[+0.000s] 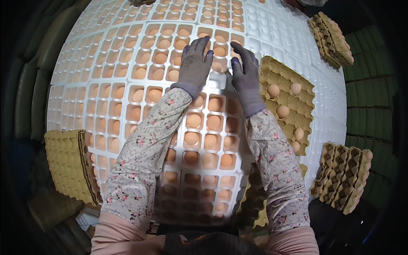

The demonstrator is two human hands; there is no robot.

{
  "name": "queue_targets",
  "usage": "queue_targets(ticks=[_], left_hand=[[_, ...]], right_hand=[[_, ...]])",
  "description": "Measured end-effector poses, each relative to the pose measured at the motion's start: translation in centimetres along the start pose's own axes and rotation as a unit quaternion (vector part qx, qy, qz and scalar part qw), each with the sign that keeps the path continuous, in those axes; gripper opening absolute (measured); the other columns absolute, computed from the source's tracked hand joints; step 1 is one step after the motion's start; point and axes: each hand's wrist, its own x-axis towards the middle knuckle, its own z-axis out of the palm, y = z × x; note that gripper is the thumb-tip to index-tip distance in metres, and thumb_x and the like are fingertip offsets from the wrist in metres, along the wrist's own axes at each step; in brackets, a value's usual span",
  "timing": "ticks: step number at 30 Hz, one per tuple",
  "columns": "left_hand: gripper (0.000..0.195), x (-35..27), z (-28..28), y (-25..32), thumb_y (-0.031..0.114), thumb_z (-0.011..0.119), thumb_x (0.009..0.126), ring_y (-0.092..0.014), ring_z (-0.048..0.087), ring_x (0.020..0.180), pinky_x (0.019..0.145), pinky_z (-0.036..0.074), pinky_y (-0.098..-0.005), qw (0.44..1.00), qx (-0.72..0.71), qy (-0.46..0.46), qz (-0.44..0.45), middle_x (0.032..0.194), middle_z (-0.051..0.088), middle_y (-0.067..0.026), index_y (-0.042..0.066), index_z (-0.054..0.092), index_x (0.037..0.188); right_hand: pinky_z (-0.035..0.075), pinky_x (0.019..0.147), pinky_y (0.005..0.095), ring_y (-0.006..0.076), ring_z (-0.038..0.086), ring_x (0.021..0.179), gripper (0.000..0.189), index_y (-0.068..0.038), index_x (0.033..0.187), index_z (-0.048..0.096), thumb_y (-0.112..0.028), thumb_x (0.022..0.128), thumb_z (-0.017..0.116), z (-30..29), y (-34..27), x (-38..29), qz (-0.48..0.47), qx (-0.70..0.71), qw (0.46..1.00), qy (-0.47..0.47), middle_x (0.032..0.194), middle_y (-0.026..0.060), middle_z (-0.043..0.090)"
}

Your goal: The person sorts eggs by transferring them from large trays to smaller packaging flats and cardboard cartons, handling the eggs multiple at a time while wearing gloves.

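White foam trays (129, 82) with square cells cover the surface before me, and brown eggs (213, 122) sit in many of the cells. My left hand (195, 59), in a grey knitted glove, reaches over an upper middle tray, its fingers over eggs there. To its right, my right hand (244, 68), gloved alike, hovers with thumb and forefinger apart and no egg seen between them. One cell (217, 81) between the hands holds no egg. Beside my right hand lies a pulp egg tray (288, 98) with several eggs on it. The undersides of both hands are hidden.
Stacked pulp trays with eggs stand at the right edge (342, 177) and upper right (331, 40). Another pulp tray stack (65, 162) sits at the left edge. Eggless foam trays (271, 22) lie at the upper right. Green crates or panels (369, 92) line the far right.
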Motion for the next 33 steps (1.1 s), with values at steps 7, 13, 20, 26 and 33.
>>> queue_targets(ticks=[7,13,20,26,33], left_hand=[[0.061,-12.5,3.1,10.6,0.035,0.057,0.098,-0.043,0.039,0.136,0.113,0.034,-0.0458,0.980,-0.005,-0.192,-0.049,0.144,0.045,-0.0257,-0.001,0.039,0.144],[0.069,-14.7,9.8,14.6,0.038,0.059,0.094,-0.042,0.038,0.135,0.114,0.029,-0.0451,0.982,0.067,-0.150,-0.095,0.142,0.045,-0.0255,-0.003,0.036,0.144],[0.064,-14.8,7.9,15.7,0.017,0.064,0.089,-0.037,0.045,0.131,0.108,0.039,-0.0402,0.989,-0.106,-0.026,-0.099,0.143,0.043,-0.0221,0.003,0.037,0.145],[0.055,-14.5,-1.6,11.6,0.002,0.060,0.092,-0.025,0.048,0.132,0.111,0.038,-0.0334,0.978,-0.191,0.047,-0.070,0.139,0.050,-0.0154,0.003,0.042,0.144],[0.058,-15.7,-23.1,-6.1,-0.002,0.057,0.087,-0.018,0.057,0.119,0.100,0.045,-0.0302,0.960,-0.119,0.063,-0.246,0.134,0.058,-0.0114,0.001,0.046,0.143]], right_hand=[[0.038,0.108,0.0443,0.0381,0.045,0.131,0.068,-0.004,0.148,0.037,-0.040,0.095,0.060,-24.2,12.1,-9.8,0.339,-0.262,0.902,0.042,0.141,0.0222,0.050],[0.041,0.100,0.0306,0.0209,0.055,0.113,0.062,0.002,0.142,0.046,-0.039,0.097,0.060,-26.1,18.8,-14.6,0.366,-0.010,0.930,-0.034,0.127,0.0149,0.060],[0.043,0.100,0.0294,0.0194,0.054,0.119,0.055,-0.001,0.148,0.037,-0.006,0.097,0.055,-25.7,17.5,-14.1,0.350,0.288,0.891,0.031,0.139,0.0125,0.053],[0.044,0.098,0.0294,0.0183,0.053,0.119,0.058,-0.007,0.152,0.032,-0.002,0.096,0.047,-23.3,1.4,-10.6,0.275,0.368,0.887,-0.043,0.142,0.0108,0.050],[0.033,0.112,0.0438,0.0453,0.037,0.135,0.079,-0.012,0.154,0.024,-0.014,0.085,0.062,-0.2,-6.2,-8.3,0.211,0.268,0.904,-0.258,0.146,0.0291,0.037]])
